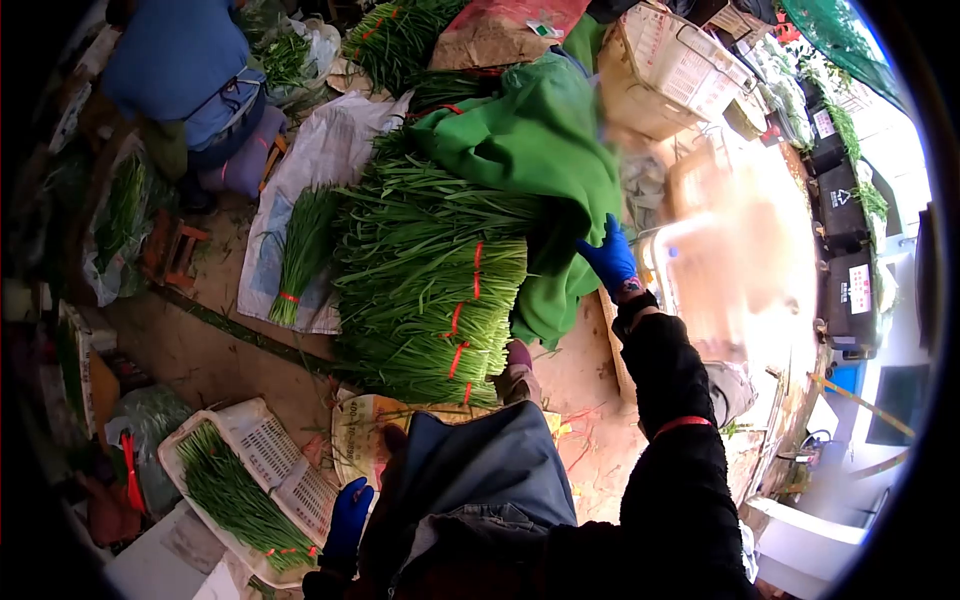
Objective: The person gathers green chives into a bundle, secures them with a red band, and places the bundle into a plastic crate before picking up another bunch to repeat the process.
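My right hand (607, 260), in a blue glove, reaches forward with thumb and fingers apart at the right edge of a green cloth (545, 130). That cloth lies draped over the back and right side of a big pile of garlic chives (430, 290), whose bundles are tied with red bands. In another blue glove, my left hand (347, 515) hangs low by my left leg, its fingers loosely apart and holding nothing. Beside it stands a white plastic basket (285, 455) with chives (235, 490) inside. A single tied bundle (303, 250) rests left of the pile on a white sack (265, 250).
Pale plastic crates (655, 75) stand at the upper right, and bright glare washes out the containers below them. A person in blue (180, 70) sits at the upper left near a small wooden stool (180, 250). Black boxes (848, 290) line the far right.
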A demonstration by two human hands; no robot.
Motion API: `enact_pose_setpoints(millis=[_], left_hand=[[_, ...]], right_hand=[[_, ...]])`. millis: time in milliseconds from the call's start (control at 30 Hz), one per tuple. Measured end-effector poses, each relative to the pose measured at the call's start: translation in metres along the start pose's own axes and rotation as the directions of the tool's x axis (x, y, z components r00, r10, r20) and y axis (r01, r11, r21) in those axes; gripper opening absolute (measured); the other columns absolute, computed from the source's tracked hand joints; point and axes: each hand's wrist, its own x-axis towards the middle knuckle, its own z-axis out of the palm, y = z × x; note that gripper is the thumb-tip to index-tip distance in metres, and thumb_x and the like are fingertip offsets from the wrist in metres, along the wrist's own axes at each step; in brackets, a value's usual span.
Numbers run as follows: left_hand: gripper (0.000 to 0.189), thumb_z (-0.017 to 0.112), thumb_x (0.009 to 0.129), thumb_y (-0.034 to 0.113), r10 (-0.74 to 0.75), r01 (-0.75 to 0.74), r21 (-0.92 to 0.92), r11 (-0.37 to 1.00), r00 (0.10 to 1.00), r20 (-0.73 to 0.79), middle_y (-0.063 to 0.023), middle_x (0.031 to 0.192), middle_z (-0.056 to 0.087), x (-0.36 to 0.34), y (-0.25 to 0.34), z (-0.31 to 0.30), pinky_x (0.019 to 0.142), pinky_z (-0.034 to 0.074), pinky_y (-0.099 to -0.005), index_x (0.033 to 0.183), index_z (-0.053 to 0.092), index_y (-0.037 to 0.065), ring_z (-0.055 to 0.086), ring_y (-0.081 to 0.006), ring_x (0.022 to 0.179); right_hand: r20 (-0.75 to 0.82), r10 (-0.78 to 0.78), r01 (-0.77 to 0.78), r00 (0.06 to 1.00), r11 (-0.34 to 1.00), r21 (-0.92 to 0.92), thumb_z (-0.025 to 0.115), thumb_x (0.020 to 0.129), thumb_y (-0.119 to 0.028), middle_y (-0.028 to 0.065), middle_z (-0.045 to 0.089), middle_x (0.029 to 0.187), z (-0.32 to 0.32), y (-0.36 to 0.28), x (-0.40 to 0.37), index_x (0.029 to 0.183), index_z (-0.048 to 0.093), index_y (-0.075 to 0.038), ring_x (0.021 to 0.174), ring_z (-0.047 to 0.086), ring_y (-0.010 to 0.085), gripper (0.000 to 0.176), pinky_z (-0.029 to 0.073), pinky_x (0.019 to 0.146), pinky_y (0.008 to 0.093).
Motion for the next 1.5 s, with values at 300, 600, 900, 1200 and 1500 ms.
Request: enact_pose_setpoints(millis=[300, 600, 900, 1200, 1500], left_hand=[[0.035, 0.058, 0.092, 0.021, -0.094, 0.091, -0.032, 0.995, 0.991, -0.093, -0.0068, 0.104, 0.060, -0.005, 0.080, 0.166, 0.086, 0.045, -0.0286, 0.118, 0.054, -0.002, 0.055, -0.0135, 0.097], [0.034, 0.060, 0.091, 0.018, -0.074, 0.070, 0.085, 0.994, 0.996, 0.050, -0.0087, 0.104, 0.063, 0.016, 0.143, 0.261, 0.087, 0.046, -0.0290, 0.119, 0.053, 0.000, 0.059, -0.0143, 0.098], [0.053, 0.059, 0.083, 0.020, 0.685, -0.702, 0.701, -0.124, 0.450, 0.572, -0.0154, 0.134, 0.045, 0.253, 0.370, 0.374, 0.106, 0.031, -0.0413, 0.131, 0.045, 0.002, 0.043, -0.0301, 0.124], [0.038, 0.051, 0.083, 0.013, 0.895, -0.366, 0.869, -0.332, 0.168, 0.413, -0.0164, 0.119, 0.055, 0.407, 0.359, 0.471, 0.100, 0.036, -0.0458, 0.120, 0.052, 0.002, 0.049, -0.0300, 0.116], [0.040, 0.069, 0.060, 0.011, 0.620, -0.438, 0.792, -0.424, 0.497, 0.607, -0.0070, 0.081, 0.046, 0.252, 0.427, 0.302, 0.081, 0.040, -0.0390, 0.093, 0.047, 0.010, 0.051, -0.0264, 0.082]], right_hand=[[-0.004, -0.653, 0.650, 0.758, 0.755, -0.093, 0.055, 0.080, -0.008, 0.0159, 0.067, 0.085, 0.021, 0.076, 0.121, 0.100, 0.065, -0.004, 0.079, 0.063, 0.0340, 0.023, 0.049, 0.069, 0.0397], [0.426, -0.293, -0.374, 0.856, 0.219, 0.901, 0.052, 0.092, -0.018, 0.0060, 0.066, 0.099, -0.061, 0.047, 0.255, 0.109, 0.061, 0.000, 0.091, 0.060, 0.0147, 0.026, 0.047, 0.084, 0.0273], [0.581, -0.246, -0.572, 0.776, 0.117, 0.812, 0.052, 0.091, -0.017, 0.0085, 0.065, 0.109, -0.082, 0.027, 0.189, 0.115, 0.059, 0.001, 0.096, 0.062, 0.0167, 0.031, 0.048, 0.087, 0.0279], [0.423, -0.289, -0.345, 0.859, 0.284, 0.895, 0.054, 0.089, -0.015, 0.0081, 0.065, 0.108, -0.103, 0.045, 0.170, 0.114, 0.061, 0.001, 0.097, 0.061, 0.0158, 0.030, 0.046, 0.089, 0.0288], [0.299, -0.247, -0.264, 0.922, 0.168, 0.950, 0.050, 0.093, -0.016, 0.0078, 0.064, 0.107, -0.108, 0.045, 0.176, 0.113, 0.061, 0.002, 0.096, 0.060, 0.0156, 0.029, 0.045, 0.091, 0.0290]])
